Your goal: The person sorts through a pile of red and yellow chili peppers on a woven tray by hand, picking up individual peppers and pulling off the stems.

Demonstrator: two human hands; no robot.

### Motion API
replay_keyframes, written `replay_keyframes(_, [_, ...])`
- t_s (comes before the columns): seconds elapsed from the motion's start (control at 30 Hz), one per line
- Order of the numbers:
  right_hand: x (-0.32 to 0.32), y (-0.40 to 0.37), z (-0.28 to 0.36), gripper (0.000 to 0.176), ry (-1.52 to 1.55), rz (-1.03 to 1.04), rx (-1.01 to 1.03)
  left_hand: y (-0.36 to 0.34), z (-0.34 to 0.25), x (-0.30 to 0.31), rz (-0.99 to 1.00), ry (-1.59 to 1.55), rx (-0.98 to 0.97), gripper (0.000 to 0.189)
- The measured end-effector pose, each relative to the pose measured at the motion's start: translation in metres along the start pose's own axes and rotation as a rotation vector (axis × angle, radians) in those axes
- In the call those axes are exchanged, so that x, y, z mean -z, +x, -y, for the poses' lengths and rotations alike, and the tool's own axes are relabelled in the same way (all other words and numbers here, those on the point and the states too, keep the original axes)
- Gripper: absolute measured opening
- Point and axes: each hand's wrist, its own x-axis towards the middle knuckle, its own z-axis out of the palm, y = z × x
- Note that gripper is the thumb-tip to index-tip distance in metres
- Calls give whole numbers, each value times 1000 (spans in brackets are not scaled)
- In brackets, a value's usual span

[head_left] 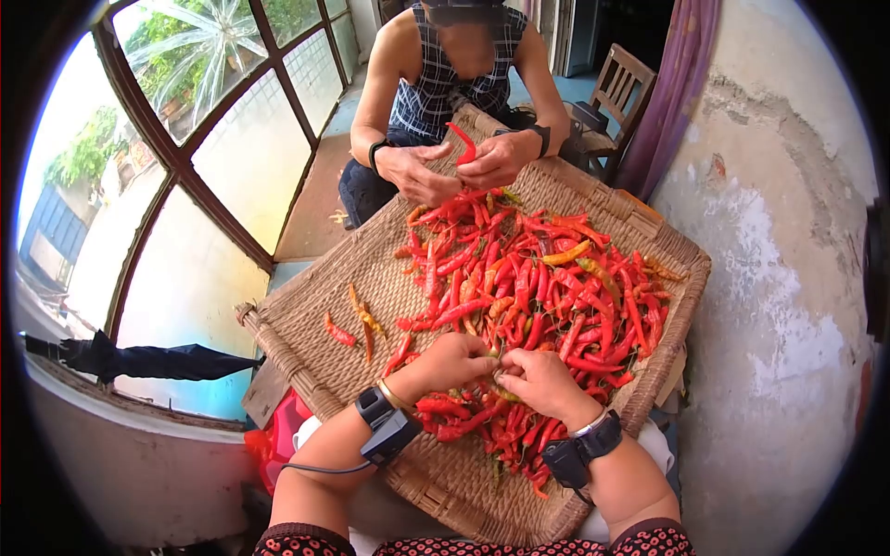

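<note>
A big heap of red chili peppers (538, 287) lies on a woven wicker tray (324, 306). My left hand (450, 361) and my right hand (542, 380) meet at the near edge of the heap, fingertips pinched together on a chili (499, 375) that is mostly hidden by the fingers. Both wrists carry black bands. Across the tray a seated person holds a red chili (464, 141) between both hands (459, 167). A few separate chilies (357, 324) lie on the tray's left side.
A large arched window (185, 157) fills the left. A folded dark umbrella (158, 360) lies on the sill. A rough plaster wall (769, 278) stands to the right. A wooden chair (616, 88) and a purple curtain (672, 83) are behind the other person.
</note>
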Motion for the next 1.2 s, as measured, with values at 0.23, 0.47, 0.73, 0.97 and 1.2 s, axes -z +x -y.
replay_keyframes(0.23, [13, -6, -11, 27, -520, -174, 127, 6, 7, 37, -341, -606, 99, 19])
replay_keyframes(0.47, [13, -4, -17, 37, -572, -104, 108, 9, 13, 33, -495, -828, 93, 52])
replay_keyframes(0.73, [0, 2, -24, 7, -886, -63, 73, -6, -5, -11, -74, 55, -213, 27])
replay_keyframes(0.97, [5, -2, -26, 9, -869, -59, 167, -10, -7, -11, -46, 135, -188, 27])
replay_keyframes(1.2, [18, -1, 2, 11, 579, -67, 14, -4, 1, -14, -139, 70, -521, 28])
